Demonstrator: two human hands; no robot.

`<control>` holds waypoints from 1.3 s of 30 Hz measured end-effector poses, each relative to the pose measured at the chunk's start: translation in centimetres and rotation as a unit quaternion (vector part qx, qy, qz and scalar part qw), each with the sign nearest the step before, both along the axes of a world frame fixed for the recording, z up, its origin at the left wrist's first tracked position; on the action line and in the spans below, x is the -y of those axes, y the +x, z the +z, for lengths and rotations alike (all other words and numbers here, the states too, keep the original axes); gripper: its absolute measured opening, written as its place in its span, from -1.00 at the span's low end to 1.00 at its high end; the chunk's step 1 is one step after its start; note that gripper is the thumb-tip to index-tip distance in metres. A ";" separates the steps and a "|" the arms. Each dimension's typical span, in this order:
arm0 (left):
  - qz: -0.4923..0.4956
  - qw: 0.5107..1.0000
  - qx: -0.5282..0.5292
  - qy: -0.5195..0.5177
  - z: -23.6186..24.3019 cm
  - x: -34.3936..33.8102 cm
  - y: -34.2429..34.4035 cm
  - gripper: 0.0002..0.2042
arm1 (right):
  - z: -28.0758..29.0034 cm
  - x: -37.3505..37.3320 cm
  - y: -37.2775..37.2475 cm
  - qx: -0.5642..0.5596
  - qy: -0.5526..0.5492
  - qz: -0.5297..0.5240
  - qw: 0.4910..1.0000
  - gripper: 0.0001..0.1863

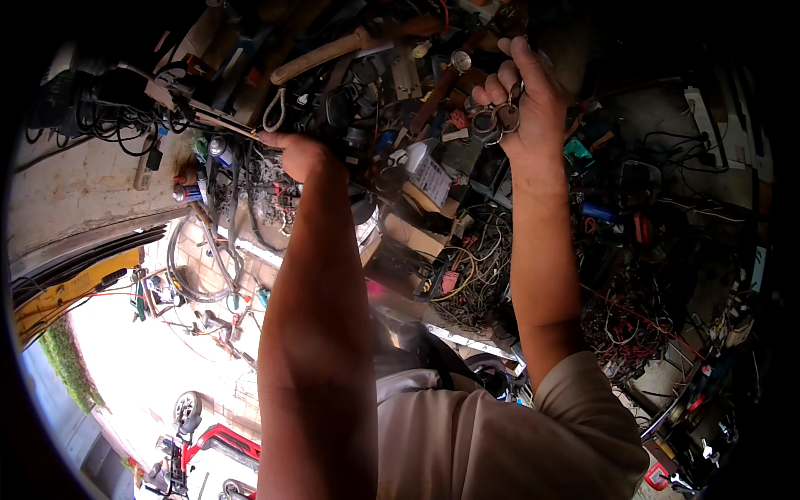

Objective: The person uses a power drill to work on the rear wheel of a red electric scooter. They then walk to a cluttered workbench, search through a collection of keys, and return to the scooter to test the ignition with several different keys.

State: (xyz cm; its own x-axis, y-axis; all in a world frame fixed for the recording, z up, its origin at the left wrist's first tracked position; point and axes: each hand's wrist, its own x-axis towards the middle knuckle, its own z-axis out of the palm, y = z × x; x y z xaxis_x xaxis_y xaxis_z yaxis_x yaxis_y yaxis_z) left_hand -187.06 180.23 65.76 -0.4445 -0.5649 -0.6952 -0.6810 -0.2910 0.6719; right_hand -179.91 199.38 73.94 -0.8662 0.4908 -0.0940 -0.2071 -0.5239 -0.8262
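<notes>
My left hand (298,157) is raised at the upper middle, its fingers closed at the end of a thin, light rod-like tool (235,127) that lies among black cables; exactly what it grips is partly hidden. My right hand (533,108), higher and to the right, has curled fingers with several metal rings (492,125) hanging at them, perhaps with keys. A looped cord (275,108) hangs just above my left hand, below a wooden handle (300,62). Dark, mixed tools and parts crowd around both hands.
A dense cluttered bench holds tangled wires (467,283), a cardboard piece (412,233) and a blue cylinder (600,212). Spray cans (218,150) stand at the left near hanging hoses (200,283). Lower left are a yellow panel (75,283), a bright tiled floor and a red wheeled vehicle (221,446).
</notes>
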 end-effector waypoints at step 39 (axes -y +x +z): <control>-0.005 1.000 0.009 -0.015 -1.9 0.8 -0.7 0.01 | -7.2 2.4 -2.5 0.024 0.630 0.088 0.772 -0.74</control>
State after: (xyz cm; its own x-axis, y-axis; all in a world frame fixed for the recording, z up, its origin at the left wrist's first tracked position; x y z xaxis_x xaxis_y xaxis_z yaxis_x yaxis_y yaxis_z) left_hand -187.73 179.48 63.82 -0.4384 -0.5807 -0.6860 -0.6960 -0.2636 0.6679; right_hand -182.38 196.94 66.72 -0.9401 0.0947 0.3275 -0.1777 0.6837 -0.7078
